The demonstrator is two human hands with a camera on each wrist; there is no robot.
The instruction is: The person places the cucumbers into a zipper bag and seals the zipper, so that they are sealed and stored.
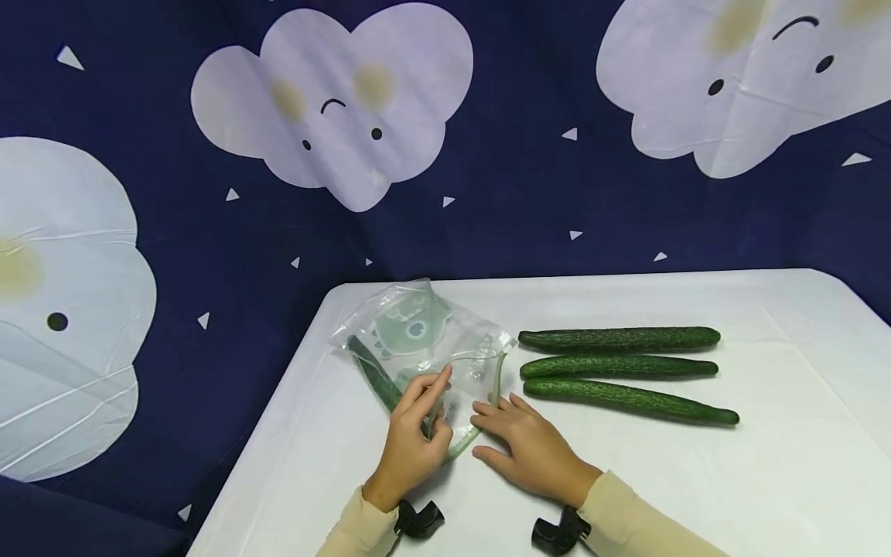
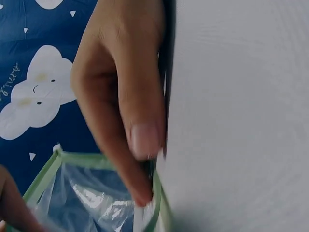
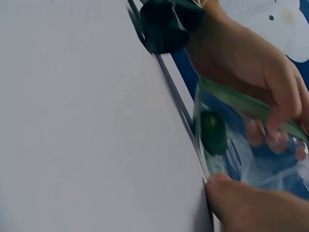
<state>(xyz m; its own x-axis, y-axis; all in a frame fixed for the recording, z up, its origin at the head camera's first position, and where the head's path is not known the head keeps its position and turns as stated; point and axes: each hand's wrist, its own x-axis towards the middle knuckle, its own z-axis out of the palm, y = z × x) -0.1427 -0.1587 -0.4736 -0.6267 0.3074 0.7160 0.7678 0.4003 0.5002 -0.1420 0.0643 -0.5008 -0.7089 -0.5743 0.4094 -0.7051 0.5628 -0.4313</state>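
Observation:
A clear zip bag (image 1: 473,328) with green trim and a green cartoon print lies on the white table, its mouth toward the person. One cucumber (image 1: 376,373) is inside along its left side; the blunt end of that cucumber (image 3: 213,131) shows in the mouth in the right wrist view. My left hand (image 1: 416,441) holds the bag's green-trimmed edge (image 3: 236,99), fingertips inside the opening. My right hand (image 1: 525,445) rests at the bag's right edge with fingers spread and thumb apart. In the right wrist view, the right thumb (image 3: 227,186) touches the lower edge.
To the right of the bag, three cucumbers (image 1: 619,367) lie side by side, roughly crosswise. Behind the white table (image 1: 780,480) hangs a dark blue cloth (image 1: 515,93) with cloud prints. A black wrist mount (image 1: 420,520) sits on each wrist.

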